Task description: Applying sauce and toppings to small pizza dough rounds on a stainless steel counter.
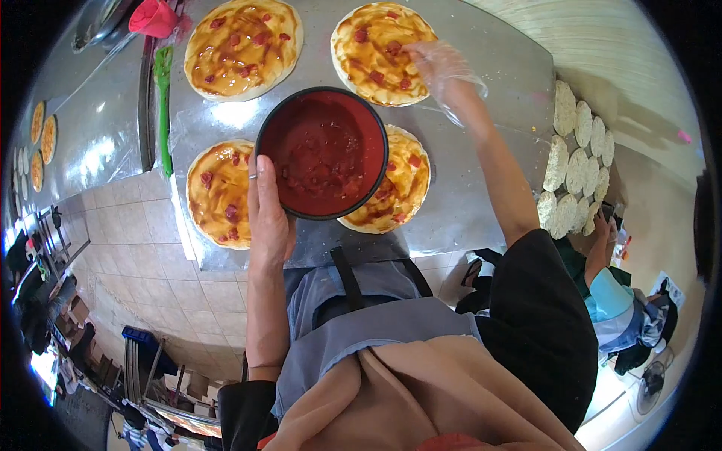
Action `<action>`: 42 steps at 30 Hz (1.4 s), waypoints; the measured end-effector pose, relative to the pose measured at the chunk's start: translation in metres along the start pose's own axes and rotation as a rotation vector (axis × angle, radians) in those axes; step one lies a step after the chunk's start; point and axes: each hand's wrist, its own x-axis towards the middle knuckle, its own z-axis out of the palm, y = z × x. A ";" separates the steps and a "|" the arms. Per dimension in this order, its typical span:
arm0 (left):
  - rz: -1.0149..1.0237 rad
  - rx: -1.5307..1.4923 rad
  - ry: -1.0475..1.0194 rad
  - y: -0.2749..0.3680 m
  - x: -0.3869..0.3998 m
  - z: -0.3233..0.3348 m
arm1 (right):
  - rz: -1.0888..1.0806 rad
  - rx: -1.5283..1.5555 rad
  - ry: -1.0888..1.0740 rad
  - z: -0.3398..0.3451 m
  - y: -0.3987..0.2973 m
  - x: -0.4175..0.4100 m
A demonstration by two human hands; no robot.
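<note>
My left hand [268, 217] holds a dark-rimmed bowl [321, 152], red inside, with chunky red sauce in it. The bowl is above the steel table, partly covering two of the sauced dough rounds. My right hand [440, 67], in a clear plastic glove, has its fingertips at a red piece on the upper right dough round [378, 34]; whether they grip it cannot be told. Red pieces also dot the upper left round [242, 51], the lower left round [217, 191] and the lower right round [414, 169]. All four are spread with glossy orange-brown sauce.
A green spatula [163, 107] lies along the steel table's [468, 208] left side, below a pink cup [152, 20]. Pale oval pieces [577, 169] stand in rows at right. A co-worker [615, 310] is beyond them. Smaller topped rounds [49, 138] lie on the left table.
</note>
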 end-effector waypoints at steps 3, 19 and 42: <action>0.063 0.073 -0.030 -0.004 0.006 -0.003 | 0.150 0.579 -0.071 -0.035 -0.047 -0.013; 0.171 0.217 -0.078 -0.004 0.013 0.021 | -0.420 0.211 -0.534 -0.013 -0.127 -0.071; 0.060 0.045 -0.146 -0.004 0.029 0.039 | 0.174 1.069 -0.800 -0.046 -0.086 -0.031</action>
